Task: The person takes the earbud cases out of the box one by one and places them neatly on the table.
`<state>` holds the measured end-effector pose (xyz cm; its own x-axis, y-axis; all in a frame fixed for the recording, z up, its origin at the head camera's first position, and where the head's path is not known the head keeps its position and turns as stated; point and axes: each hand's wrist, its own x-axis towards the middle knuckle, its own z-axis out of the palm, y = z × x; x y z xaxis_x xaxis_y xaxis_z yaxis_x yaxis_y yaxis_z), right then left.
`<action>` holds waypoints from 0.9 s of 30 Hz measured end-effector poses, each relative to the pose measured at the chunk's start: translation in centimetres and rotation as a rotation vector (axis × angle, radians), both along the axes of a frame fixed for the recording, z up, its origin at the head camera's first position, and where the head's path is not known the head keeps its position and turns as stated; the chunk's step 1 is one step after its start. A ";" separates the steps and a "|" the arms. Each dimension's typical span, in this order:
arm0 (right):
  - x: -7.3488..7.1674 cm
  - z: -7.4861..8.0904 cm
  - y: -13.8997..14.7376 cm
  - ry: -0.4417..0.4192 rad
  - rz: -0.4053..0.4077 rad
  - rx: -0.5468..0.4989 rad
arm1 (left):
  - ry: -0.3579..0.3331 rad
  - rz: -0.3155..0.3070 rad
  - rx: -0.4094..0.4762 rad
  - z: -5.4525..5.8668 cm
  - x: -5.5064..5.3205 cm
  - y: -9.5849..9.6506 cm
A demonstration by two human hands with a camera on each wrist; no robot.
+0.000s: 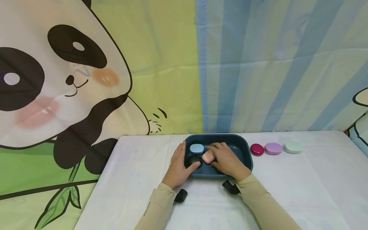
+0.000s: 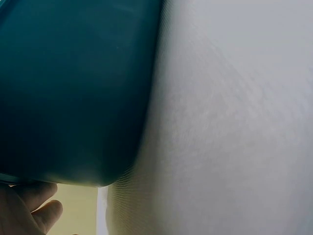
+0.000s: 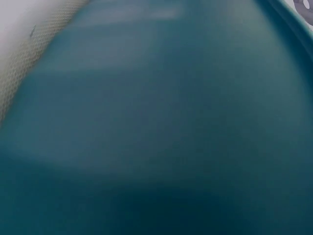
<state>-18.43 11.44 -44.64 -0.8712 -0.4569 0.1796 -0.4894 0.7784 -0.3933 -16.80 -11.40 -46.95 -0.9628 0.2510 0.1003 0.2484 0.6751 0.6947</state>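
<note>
A dark blue tray (image 1: 233, 172) sits on the white table. My left hand (image 1: 177, 167) grips its left side, fingers along the outer wall and thumb over the rim, its tip at a round black piece (image 1: 193, 158) inside. In the left wrist view, fingers (image 2: 46, 215) show beside the tray's outer wall (image 2: 73, 88). With my right hand (image 1: 228, 160) I hold a small pink rounded piece (image 1: 208, 157) between fingers and thumb, within the tray. A light blue oval piece (image 1: 196, 149) lies behind the black one. The right wrist view is filled mostly by the tray's inside (image 3: 161, 107).
Right of the tray, a round crimson piece (image 1: 257, 149), a purple oval one (image 1: 273, 148) and a mint green oval one (image 1: 293, 147) stand in a row. A printed panda curtain (image 1: 161, 64) hangs behind the table's far edge (image 1: 316, 131).
</note>
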 end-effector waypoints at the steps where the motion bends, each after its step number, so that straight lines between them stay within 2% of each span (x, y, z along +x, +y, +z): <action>1: 0.0 0.0 0.0 -0.004 0.001 0.005 | -0.001 -0.002 0.002 0.0 0.0 0.0; 12: -0.3 -0.1 -0.2 -0.061 0.021 0.040 | -0.006 -0.006 0.012 0.4 -0.1 0.0; 27: -0.2 -0.2 -0.2 -0.019 0.005 0.047 | 0.004 -0.011 0.012 0.1 0.0 0.0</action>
<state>-18.63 11.29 -44.88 -0.8719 -0.4687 0.1415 -0.4860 0.7937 -0.3658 -16.81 -11.41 -46.84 -0.9597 0.2601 0.1069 0.2581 0.6643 0.7015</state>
